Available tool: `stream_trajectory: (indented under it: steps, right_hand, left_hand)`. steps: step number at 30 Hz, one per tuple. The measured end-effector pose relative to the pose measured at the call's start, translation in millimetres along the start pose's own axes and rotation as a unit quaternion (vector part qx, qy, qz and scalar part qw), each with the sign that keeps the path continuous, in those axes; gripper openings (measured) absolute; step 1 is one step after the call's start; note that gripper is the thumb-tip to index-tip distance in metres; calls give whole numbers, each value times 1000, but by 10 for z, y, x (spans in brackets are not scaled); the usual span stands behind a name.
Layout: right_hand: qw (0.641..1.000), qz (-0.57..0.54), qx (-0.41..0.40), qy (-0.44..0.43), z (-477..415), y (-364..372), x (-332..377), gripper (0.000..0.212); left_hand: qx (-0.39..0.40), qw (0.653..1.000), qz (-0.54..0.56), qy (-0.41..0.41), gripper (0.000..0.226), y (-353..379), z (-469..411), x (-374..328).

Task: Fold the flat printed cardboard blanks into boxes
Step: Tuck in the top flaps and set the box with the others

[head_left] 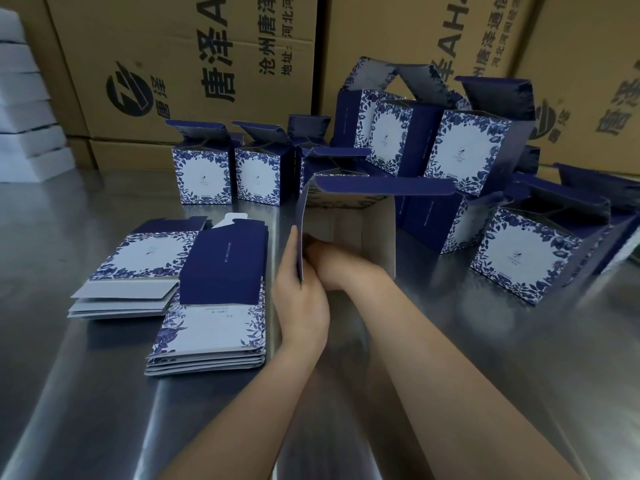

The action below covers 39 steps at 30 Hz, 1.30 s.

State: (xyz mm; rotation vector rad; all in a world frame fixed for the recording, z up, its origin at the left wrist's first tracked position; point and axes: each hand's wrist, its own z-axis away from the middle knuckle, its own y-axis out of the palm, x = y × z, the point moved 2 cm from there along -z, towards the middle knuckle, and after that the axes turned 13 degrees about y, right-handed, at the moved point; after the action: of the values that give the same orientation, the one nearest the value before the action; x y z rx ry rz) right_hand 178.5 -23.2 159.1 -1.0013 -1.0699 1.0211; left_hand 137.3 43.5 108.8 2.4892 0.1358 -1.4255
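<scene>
- Two bare hands, one job: the half-formed blue-and-white printed cardboard box (349, 223) lies on its side on the brushed steel table (104, 393). Its open mouth faces the person, and its long axis runs away toward the brown corrugated cartons (173, 64) behind it.
- The left hand (301, 292) clamps the box's left wall at the near edge, fingers stretched up along the outside. It looks like a bracing hold, keeping the tube square while the other hand works.
- The right hand (329, 261) reaches into the mouth, just inside that same wall. Its fingers are blurred and partly hidden, so I cannot tell whether they curl on a flap or press flat. My guess is that it is seating the base flaps at the far end.
- The box's dark blue lid flap (381, 185) juts out over the top edge and is not tucked.
- Just left of the box sit the supply, a near stack of flat printed blanks (214, 306) and a second flat stack (138, 265) beyond it, both in easy reach of the left hand.
- Behind the box stands a row of finished boxes (202, 178) with their lids up.
- To the right of the box is a tumbled heap of finished boxes (526, 258), some of them tilted.
</scene>
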Motion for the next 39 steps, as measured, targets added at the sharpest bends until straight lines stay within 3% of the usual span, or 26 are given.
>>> stream_trajectory:
  steps: [4,9,15,18,22,30,33,36,39]
  right_hand:
    - [997,-45,-56,-15,10,-11,-35,21]
    - [973,-116,-182,79,28,-4,-143,25]
    - [990,6,-116,76,9,34,-161,32]
    - [989,-14,-124,79,-16,14,-165,30]
    - [971,-127,-177,96,-40,-5,-180,21]
    - [995,-54,-79,28,-205,-23,-45,26]
    - [989,-94,-108,32,-188,-32,-80,15]
    - [975,-141,-164,52,-168,-25,-126,20]
    - [978,-124,-160,55,-164,-14,-112,16]
  left_hand:
    - [7,999,-33,21,50,-4,12,-46]
    - [16,999,-42,26,51,-26,9,-94]
    - [13,999,-43,20,52,5,31,-76]
    - [16,999,-43,23,53,-5,20,-61]
    - [25,998,-44,44,55,-13,14,-72]
    - [12,999,-30,25,48,13,33,-46]
    - [12,999,-31,25,49,5,29,-46]
    - [14,999,-33,33,53,-10,15,-63]
    - [15,999,-26,34,54,-15,19,-65]
